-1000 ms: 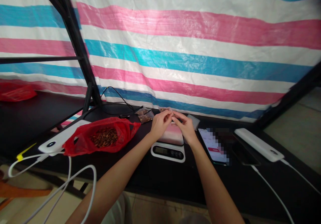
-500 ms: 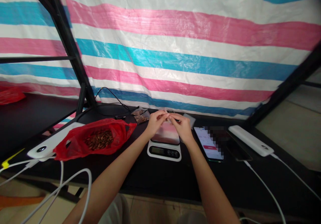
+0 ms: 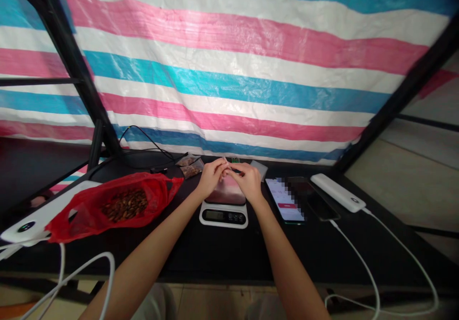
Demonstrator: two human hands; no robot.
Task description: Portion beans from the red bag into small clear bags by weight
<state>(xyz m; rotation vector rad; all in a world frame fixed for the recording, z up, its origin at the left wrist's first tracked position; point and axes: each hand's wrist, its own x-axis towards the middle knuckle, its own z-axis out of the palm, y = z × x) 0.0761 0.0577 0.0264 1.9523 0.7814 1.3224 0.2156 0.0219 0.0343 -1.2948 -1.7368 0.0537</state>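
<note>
My left hand (image 3: pixel 212 176) and my right hand (image 3: pixel 247 179) meet above the far part of a white digital kitchen scale (image 3: pixel 223 217). Both have thumb and fingers pinched on what looks like a small clear plastic bag (image 3: pixel 225 160), mostly hidden by the fingers. Under the hands, the scale's shiny metal plate (image 3: pixel 225 195) reflects pink. Left of the scale lies an open red plastic bag (image 3: pixel 156 200) with brown beans or nuts (image 3: pixel 125 204) inside. Small filled clear bags (image 3: pixel 191 166) rest beyond my left hand, and a stack of flat clear bags (image 3: pixel 260 168) lies just past my right hand.
Right of the scale are a lit phone (image 3: pixel 285 200), a dark phone (image 3: pixel 322 208) and a white power bank (image 3: pixel 337 192) with white cables. Another white power bank (image 3: pixel 21 227) lies partly under the red bag. A striped tarp (image 3: pixel 229 81) hangs behind the black table (image 3: pixel 215 253).
The view has turned slightly to the right, so the things on the table appear shifted left. My hands stay pinched together over the scale, with only small finger movement.
</note>
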